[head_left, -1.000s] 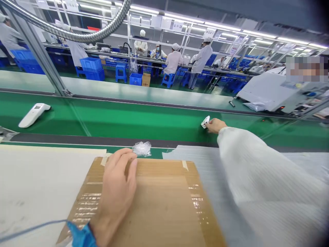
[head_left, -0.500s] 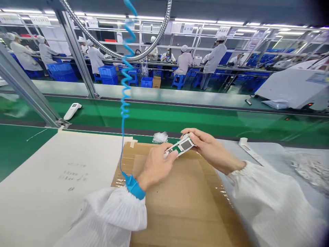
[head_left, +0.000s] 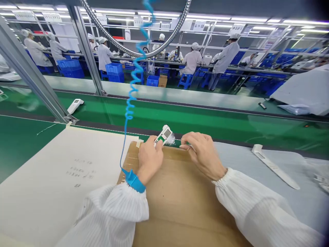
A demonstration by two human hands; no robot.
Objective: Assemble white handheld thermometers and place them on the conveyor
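My left hand (head_left: 151, 156), with a blue wrist strap (head_left: 135, 181), is closed around a white handheld thermometer (head_left: 164, 134). The thermometer's small grey screen and part of a green circuit board show; its lower end is hidden in my fingers. To the right, apart from it, my right hand (head_left: 202, 152) has thumb and forefinger pinched together over the cardboard's far edge. Whatever it may hold is too small to make out. A crumpled clear plastic piece (head_left: 171, 139) lies just behind the thermometer. Brown cardboard (head_left: 180, 192) is under both hands.
A white shell piece (head_left: 276, 166) lies on the grey sheet at right. Another white thermometer (head_left: 75, 106) rests on the green conveyor (head_left: 144, 115). The coiled blue cord (head_left: 135, 79) runs down to my wrist strap. Handwriting marks the white board (head_left: 51, 178) at left.
My right hand has let go of the thermometer and drawn apart from it. My left hand has carried it slightly left and turned it more upright. The view has shifted a little.
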